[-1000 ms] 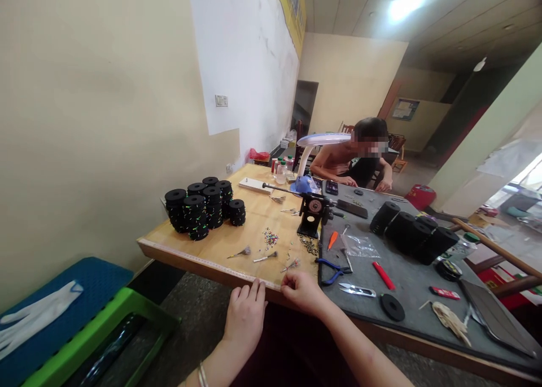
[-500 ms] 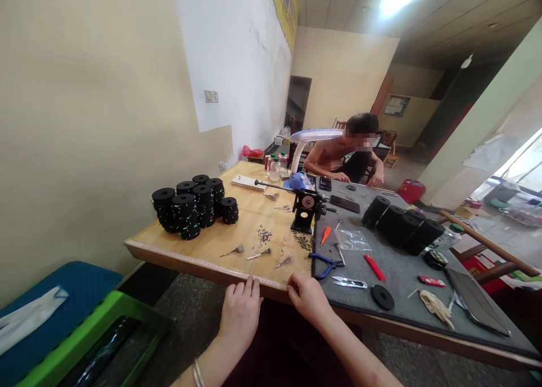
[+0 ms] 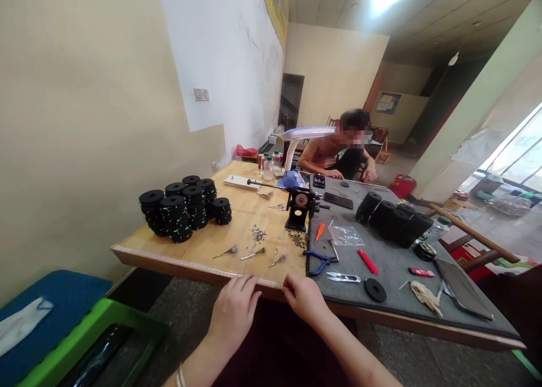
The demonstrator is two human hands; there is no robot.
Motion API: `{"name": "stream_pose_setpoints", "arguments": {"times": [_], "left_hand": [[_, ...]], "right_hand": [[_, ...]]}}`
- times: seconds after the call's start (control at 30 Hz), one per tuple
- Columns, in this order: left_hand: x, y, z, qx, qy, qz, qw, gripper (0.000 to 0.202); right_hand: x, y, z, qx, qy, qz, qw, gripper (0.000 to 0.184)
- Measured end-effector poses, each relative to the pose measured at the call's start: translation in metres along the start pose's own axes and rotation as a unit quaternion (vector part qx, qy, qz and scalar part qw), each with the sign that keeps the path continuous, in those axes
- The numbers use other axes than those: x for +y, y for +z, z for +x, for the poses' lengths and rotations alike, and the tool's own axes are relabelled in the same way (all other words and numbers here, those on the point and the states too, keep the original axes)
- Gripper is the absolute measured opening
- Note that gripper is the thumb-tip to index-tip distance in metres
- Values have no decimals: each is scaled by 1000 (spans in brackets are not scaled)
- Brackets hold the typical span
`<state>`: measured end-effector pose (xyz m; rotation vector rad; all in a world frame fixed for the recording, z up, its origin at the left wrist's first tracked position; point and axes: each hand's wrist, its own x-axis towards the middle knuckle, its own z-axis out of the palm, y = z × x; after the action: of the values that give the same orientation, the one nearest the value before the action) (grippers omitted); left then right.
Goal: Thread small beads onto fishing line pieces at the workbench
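My left hand (image 3: 234, 303) rests at the table's front edge, fingers stretched over a measuring tape (image 3: 169, 259) fixed along it, thumb apart. To its right, my right hand (image 3: 304, 298) is closed in a pinch at the same edge; whatever is between its fingertips is too small to make out. Just beyond the hands lie several thin tools or stems with wiry bundled ends (image 3: 254, 254) and a pile of small coloured beads (image 3: 258, 234). Blue-handled pliers (image 3: 319, 261) and thread snips (image 3: 344, 278) are near my right hand.
Stacks of black foam spools (image 3: 173, 205) stand at left, more black spools (image 3: 386, 216) at right on the grey mat (image 3: 393, 268). A black clamp-like device (image 3: 300, 203) and a lamp (image 3: 307, 133) stand mid-table. Another person (image 3: 322, 155) sits opposite. A green stool (image 3: 84, 330) is at left.
The view has shifted slightly, moving the table leftward in the picture. My left thumb has moved away from the fingers. My right hand stays pinched at the edge.
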<state>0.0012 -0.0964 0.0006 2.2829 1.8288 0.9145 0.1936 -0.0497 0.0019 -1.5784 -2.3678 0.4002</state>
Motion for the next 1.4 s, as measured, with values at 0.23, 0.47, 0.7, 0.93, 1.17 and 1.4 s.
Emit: {"name": "stream_pose_setpoints", "arguments": {"times": [0.23, 0.47, 0.7, 0.93, 1.17, 1.4], "left_hand": [[37, 6, 6, -138, -16, -327, 935, 22], [51, 1, 17, -186, -98, -434, 876, 27], [63, -3, 13, -235, -219, -504, 802, 36], [66, -4, 10, -256, -256, -549, 754, 42], [66, -6, 9, -266, -276, -577, 721, 41], [70, -10, 9, -273, -268, -591, 711, 39]], "right_hand": [[0, -11, -26, 23, -27, 275, 961, 10], [21, -18, -41, -81, 16, 514, 854, 41], [39, -28, -57, -80, 0, 527, 846, 46], [50, -31, -71, -58, 20, 527, 848, 32], [51, -34, -73, -47, 29, 498, 865, 23], [40, -44, -70, -8, -55, 433, 899, 19]]}}
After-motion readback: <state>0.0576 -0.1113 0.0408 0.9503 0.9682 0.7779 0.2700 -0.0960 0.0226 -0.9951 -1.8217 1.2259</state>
